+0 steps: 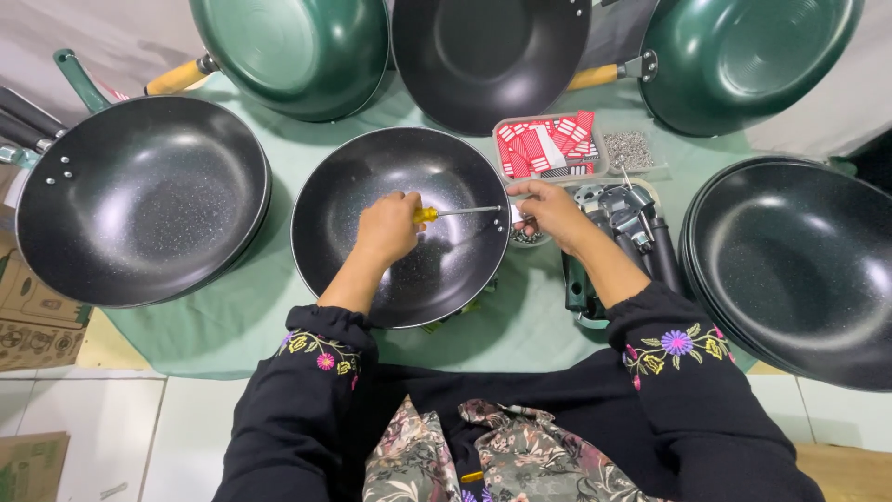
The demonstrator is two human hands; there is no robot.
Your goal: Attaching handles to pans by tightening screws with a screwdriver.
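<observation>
A black speckled wok pan (pixel 372 186) lies in front of me on a pale green cloth. My left hand (pixel 386 228) is inside it, gripping a yellow-handled screwdriver (pixel 455 213) whose shaft points right toward the pan's rim. My right hand (pixel 548 209) holds that right rim where the screwdriver tip meets it; what its fingers pinch there is hidden.
A stack of black pans (pixel 139 200) sits left, another stack (pixel 799 260) right. Green pans (pixel 288 51) (pixel 753 56) and a black pan (pixel 488 56) lean at the back. A tray of red-white tags (pixel 548 147), a tray of screws (pixel 630 149) and dark handles (pixel 632 232) lie by my right hand.
</observation>
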